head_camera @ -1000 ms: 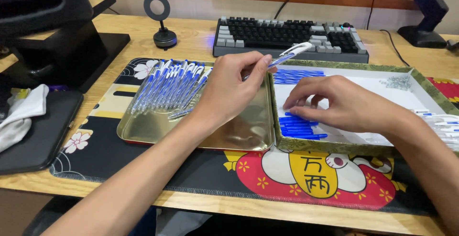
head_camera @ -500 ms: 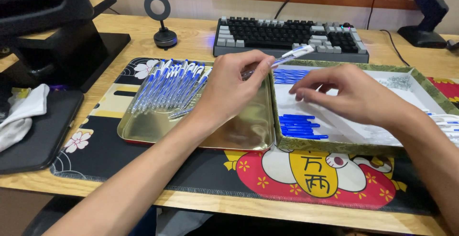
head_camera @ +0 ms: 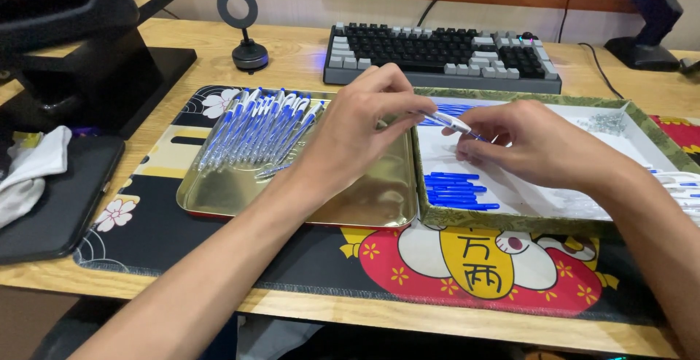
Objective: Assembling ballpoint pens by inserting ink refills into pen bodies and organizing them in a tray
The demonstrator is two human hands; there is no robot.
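Note:
My left hand pinches a clear pen barrel that pokes out to the right over the edge between the two trays. My right hand meets the barrel's tip, fingers pinched on a thin blue part there. Below my right hand lie several loose blue refills on the white floor of the patterned box tray. Several assembled blue pens are lined up in the gold metal tray under my left wrist.
A grey and black keyboard lies behind the trays. A small round stand is at the back left, a black monitor base and a black pad with a white cloth at the left. White pen parts sit at the far right.
My right hand rose from the blue refills in the box tray up to the barrel's tip. My left hand lowered the barrel slightly toward it.

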